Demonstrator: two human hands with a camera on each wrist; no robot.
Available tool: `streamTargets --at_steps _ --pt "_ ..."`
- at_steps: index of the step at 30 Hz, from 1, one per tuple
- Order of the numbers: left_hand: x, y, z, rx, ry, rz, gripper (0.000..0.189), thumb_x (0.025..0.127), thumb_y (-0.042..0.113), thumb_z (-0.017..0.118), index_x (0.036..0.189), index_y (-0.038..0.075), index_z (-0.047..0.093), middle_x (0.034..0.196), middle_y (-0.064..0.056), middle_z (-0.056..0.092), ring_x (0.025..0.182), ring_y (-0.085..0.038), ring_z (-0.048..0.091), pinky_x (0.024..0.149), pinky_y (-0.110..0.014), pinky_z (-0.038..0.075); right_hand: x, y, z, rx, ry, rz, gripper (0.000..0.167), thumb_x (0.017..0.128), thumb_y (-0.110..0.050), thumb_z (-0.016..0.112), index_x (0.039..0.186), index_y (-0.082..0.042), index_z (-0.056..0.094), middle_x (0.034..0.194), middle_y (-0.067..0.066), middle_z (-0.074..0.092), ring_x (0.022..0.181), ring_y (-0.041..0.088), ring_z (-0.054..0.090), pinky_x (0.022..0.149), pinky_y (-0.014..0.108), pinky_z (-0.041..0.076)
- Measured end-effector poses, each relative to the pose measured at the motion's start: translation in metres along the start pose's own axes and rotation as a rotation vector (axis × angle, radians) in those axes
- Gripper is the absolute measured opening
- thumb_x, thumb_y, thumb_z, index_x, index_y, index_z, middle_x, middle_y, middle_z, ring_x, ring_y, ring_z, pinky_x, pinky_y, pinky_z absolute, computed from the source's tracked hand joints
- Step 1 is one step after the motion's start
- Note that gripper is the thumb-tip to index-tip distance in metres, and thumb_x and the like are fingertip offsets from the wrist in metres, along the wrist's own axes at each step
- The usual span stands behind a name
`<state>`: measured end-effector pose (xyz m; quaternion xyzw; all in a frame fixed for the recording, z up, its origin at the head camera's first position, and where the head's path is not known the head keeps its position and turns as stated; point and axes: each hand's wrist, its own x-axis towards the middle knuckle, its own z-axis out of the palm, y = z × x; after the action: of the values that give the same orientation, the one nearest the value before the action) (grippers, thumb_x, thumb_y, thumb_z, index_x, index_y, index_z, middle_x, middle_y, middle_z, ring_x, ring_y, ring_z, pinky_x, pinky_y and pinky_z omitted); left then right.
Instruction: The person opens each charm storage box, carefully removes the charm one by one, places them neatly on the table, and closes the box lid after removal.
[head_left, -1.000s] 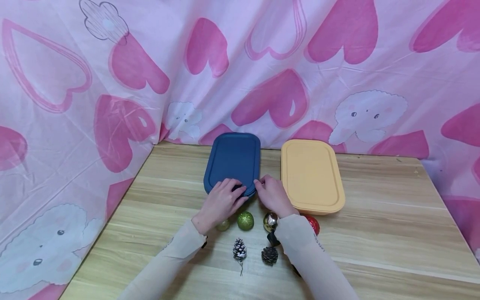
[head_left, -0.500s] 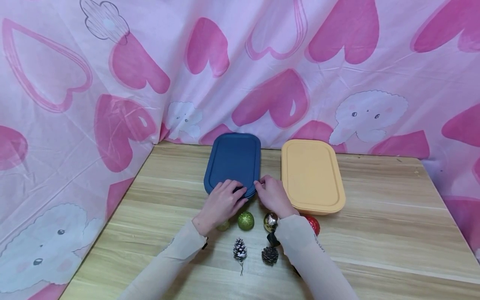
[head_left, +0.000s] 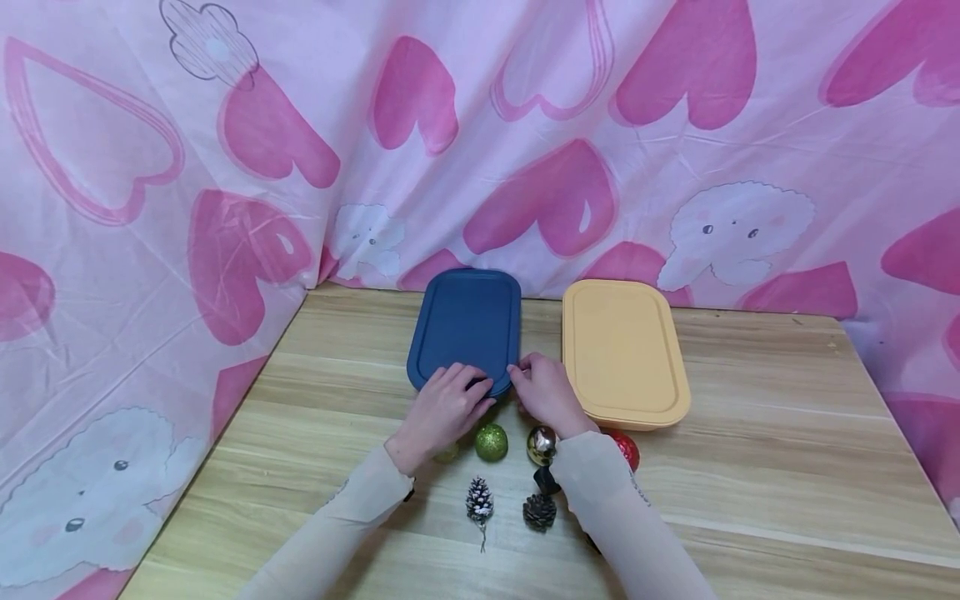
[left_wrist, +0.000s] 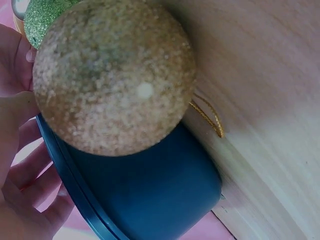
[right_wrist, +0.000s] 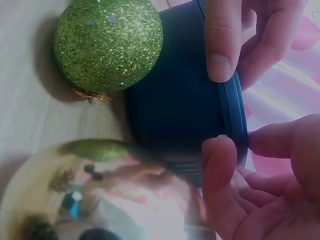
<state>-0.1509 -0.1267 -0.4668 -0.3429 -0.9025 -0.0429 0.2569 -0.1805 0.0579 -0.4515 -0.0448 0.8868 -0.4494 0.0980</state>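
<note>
A dark blue lidded box [head_left: 468,325] lies at the back of the table, left of centre. My left hand [head_left: 444,408] grips the front edge of its lid, fingers over the top and thumb at the front rim. At the front right corner, my right hand [head_left: 549,390] pinches the lid [right_wrist: 232,115] between thumb and forefinger. In the right wrist view both thumbs touch the rim. Below the hands lie a green glitter ball [head_left: 491,442], a shiny gold ball [head_left: 541,445] and a gold glitter ball [left_wrist: 117,80] with a cord loop, mostly hidden by the left hand in the head view.
A yellow lidded box [head_left: 626,350] stands right of the blue one. A red ball [head_left: 626,448] shows partly behind the right sleeve. A frosted pine cone [head_left: 479,500] and a brown pine cone [head_left: 539,512] lie nearer. A pink heart-print cloth [head_left: 540,200] hangs behind the table.
The blue lid and the fingers on it have shifted slightly down in the head view, and the gap under its front right corner looks smaller. The balls and cones have stayed put.
</note>
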Motion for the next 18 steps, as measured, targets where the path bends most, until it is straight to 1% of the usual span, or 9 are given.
streamTargets --at_steps 2,6,11,14,18 --pt "-0.0007 0.0000 0.0000 0.008 0.006 0.005 0.023 0.087 0.027 0.072 0.103 0.011 0.074 0.103 -0.002 0.069 0.094 -0.018 0.062 0.073 -0.029 0.050 0.0003 -0.0002 0.0002 0.005 -0.006 0.000 0.033 0.099 -0.027 0.053 0.114 0.002 0.059 0.076 0.013 0.068 0.053 0.018 0.062 0.053 0.027 0.047" --pt "-0.0021 0.0006 0.0011 0.022 0.017 0.012 0.023 0.087 0.028 0.072 0.102 0.012 0.074 0.102 -0.001 0.069 0.094 -0.017 0.062 0.073 -0.029 0.050 0.0007 -0.0008 0.0001 -0.007 -0.015 -0.007 0.039 0.099 -0.027 0.053 0.124 0.002 0.053 0.078 0.014 0.070 0.053 0.018 0.062 0.056 0.027 0.048" --pt "-0.0031 0.0016 0.0006 0.019 0.014 0.005 0.022 0.087 0.026 0.072 0.103 0.011 0.074 0.102 -0.001 0.070 0.094 -0.017 0.062 0.073 -0.029 0.051 0.0010 -0.0007 0.0001 -0.013 -0.015 -0.005 0.042 0.099 -0.028 0.053 0.128 0.002 0.051 0.076 0.013 0.070 0.054 0.019 0.063 0.059 0.027 0.049" --pt "-0.0042 0.0020 -0.0015 0.011 0.002 0.006 0.022 0.087 0.025 0.072 0.104 0.011 0.074 0.103 -0.002 0.070 0.094 -0.017 0.062 0.073 -0.029 0.052 0.0008 -0.0005 0.0003 -0.008 -0.012 -0.014 0.043 0.099 -0.026 0.053 0.130 0.002 0.048 0.076 0.014 0.070 0.054 0.020 0.064 0.058 0.028 0.048" --pt "-0.0064 0.0006 -0.0045 -0.011 -0.038 0.012 0.024 0.086 0.020 0.073 0.108 0.010 0.072 0.107 -0.002 0.069 0.097 -0.018 0.061 0.077 -0.031 0.053 0.0006 -0.0006 0.0006 0.003 -0.009 -0.024 0.044 0.098 -0.024 0.054 0.133 0.001 0.045 0.079 0.014 0.070 0.054 0.020 0.063 0.058 0.028 0.048"
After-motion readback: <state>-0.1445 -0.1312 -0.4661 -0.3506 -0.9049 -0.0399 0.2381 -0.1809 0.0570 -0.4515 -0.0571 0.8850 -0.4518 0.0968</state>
